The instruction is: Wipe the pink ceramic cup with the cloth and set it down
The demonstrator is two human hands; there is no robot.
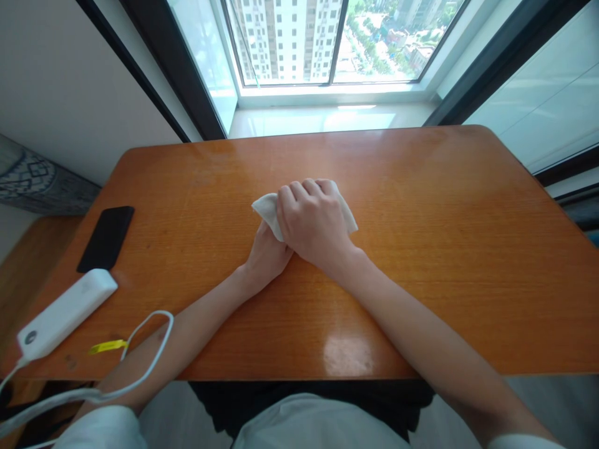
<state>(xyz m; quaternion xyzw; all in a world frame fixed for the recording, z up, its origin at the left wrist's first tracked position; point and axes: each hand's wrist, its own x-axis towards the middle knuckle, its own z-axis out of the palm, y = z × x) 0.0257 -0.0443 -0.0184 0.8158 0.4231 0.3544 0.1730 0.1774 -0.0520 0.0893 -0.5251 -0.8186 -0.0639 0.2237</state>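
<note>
A white cloth [267,208] is bunched up over the middle of the wooden table [435,249]. My right hand [312,219] is closed on it from above, knuckles bent, with cloth showing on both sides. My left hand [268,251] reaches in from the lower left and touches the cloth's near side. Its fingers are hidden beneath the cloth and my right hand.
At the table's left lie a black phone [107,239] and a white power strip or similar long device [68,313]. A white cable [161,349] with a yellow tag [107,347] loops over my left forearm. Beyond the far edge is a window [332,43].
</note>
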